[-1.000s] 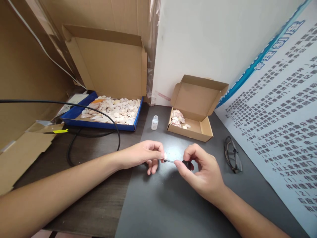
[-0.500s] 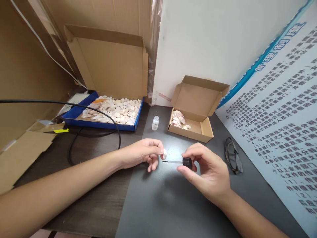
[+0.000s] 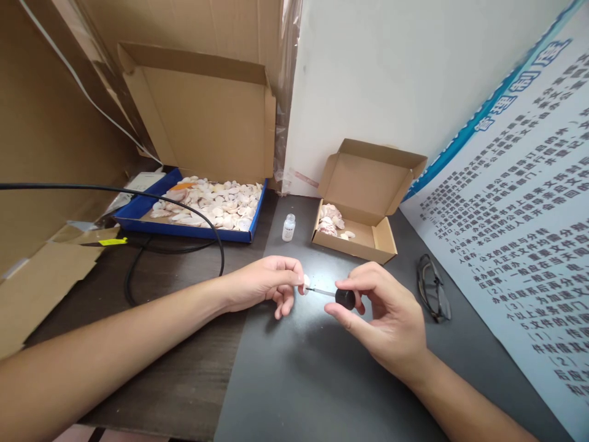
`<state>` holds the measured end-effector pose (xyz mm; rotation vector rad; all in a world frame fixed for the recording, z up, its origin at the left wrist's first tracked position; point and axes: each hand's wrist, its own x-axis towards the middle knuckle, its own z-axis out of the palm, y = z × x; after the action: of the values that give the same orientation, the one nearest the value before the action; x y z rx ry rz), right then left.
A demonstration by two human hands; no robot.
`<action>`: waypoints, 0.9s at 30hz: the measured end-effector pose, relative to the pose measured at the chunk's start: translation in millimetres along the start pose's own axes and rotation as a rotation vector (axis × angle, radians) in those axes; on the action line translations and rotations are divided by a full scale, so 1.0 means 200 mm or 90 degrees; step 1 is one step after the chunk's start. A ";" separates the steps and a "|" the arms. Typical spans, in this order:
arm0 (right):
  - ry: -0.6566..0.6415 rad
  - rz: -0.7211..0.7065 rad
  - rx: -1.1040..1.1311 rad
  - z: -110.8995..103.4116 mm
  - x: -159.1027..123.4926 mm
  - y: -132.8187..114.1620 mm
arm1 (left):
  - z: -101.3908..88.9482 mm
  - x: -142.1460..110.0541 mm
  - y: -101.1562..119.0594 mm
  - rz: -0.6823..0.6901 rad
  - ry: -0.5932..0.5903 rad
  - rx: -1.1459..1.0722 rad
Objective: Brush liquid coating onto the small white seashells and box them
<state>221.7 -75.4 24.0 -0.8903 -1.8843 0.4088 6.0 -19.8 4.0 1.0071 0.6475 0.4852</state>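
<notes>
Between thumb and fingers, my left hand (image 3: 271,283) pinches a small white shell (image 3: 306,284) above the grey mat. My right hand (image 3: 384,307) grips the black cap of a thin brush applicator (image 3: 344,299). The dark brush tip points left and is at the shell's face, seemingly touching it. Behind the hands stands a small clear glass bottle (image 3: 288,228), uncapped, with a printed label. To its right, an open cardboard box (image 3: 354,248) holds several shells (image 3: 330,220).
A blue-edged box (image 3: 193,232) full of white shells stands at the back left, its brown lid raised. A black cable (image 3: 219,245) loops in front of it. Folded glasses (image 3: 432,288) lie on the right. A printed poster (image 3: 515,215) leans along the right side.
My right hand has shifted slightly left and tilted the applicator, bringing the brush tip up from below the shell to its face. My left hand has barely moved.
</notes>
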 end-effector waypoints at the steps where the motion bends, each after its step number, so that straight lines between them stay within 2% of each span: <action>1: 0.004 -0.002 -0.003 0.00 0.00 0.00 | 0.00 0.00 0.00 0.000 0.001 0.000; 13: -0.008 0.019 -0.043 0.01 -0.02 0.00 | 0.00 0.00 0.00 0.008 -0.013 -0.009; 27: -0.020 0.005 -0.030 0.01 -0.01 0.00 | -0.01 0.00 0.00 0.012 -0.011 -0.007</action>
<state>220.8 -76.8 21.1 -0.9282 -1.9268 0.3857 5.6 -19.3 2.7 1.0068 0.6202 0.4952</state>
